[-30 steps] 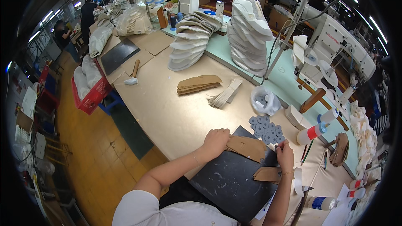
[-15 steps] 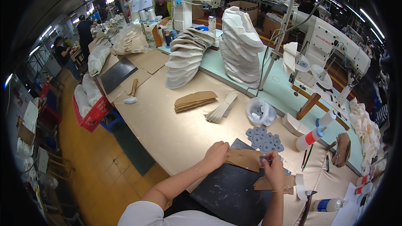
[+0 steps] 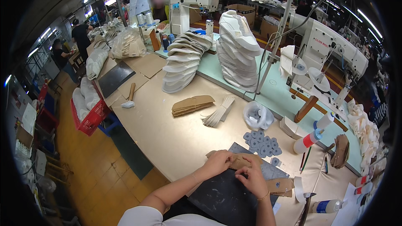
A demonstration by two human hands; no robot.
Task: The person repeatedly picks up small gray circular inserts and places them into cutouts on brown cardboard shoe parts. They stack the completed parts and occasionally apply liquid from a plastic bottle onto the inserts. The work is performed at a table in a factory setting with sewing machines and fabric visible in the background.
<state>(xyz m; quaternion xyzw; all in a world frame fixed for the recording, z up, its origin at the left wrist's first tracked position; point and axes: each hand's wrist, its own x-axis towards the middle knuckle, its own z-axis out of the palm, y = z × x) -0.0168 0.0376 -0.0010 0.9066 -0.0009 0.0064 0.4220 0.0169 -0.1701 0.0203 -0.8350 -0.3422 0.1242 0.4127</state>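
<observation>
A brown card-like piece [image 3: 240, 161] lies at the far edge of a dark, scuffed mat [image 3: 222, 192] in front of me. My left hand [image 3: 219, 163] is closed on its left part, fingers bent over it. At its right side is my right hand [image 3: 253, 178], thumb and fingertips apart, some fingers touching the piece; I see nothing held there. Beside my right wrist lie more brown pieces [image 3: 281, 185], the top one bearing a small grey patch. Small grey patches [image 3: 263, 143] with dark round centres form a pile beyond the mat, and a single grey patch [image 3: 275, 162] lies nearer.
Brown pieces [image 3: 192, 105], pale strips [image 3: 220, 111] and a plastic-lined tub [image 3: 258, 115] stand farther back. A hammer [image 3: 307, 205], pencils [image 3: 307, 157] and a red-and-white bottle [image 3: 307, 141] are at right. Stacked white shoe parts [image 3: 238, 54] and sewing machines [image 3: 335, 44] stand beyond.
My right hand has let go of the small grey patch and moved left along the brown piece. A grey patch now shows on the brown pieces by my right wrist.
</observation>
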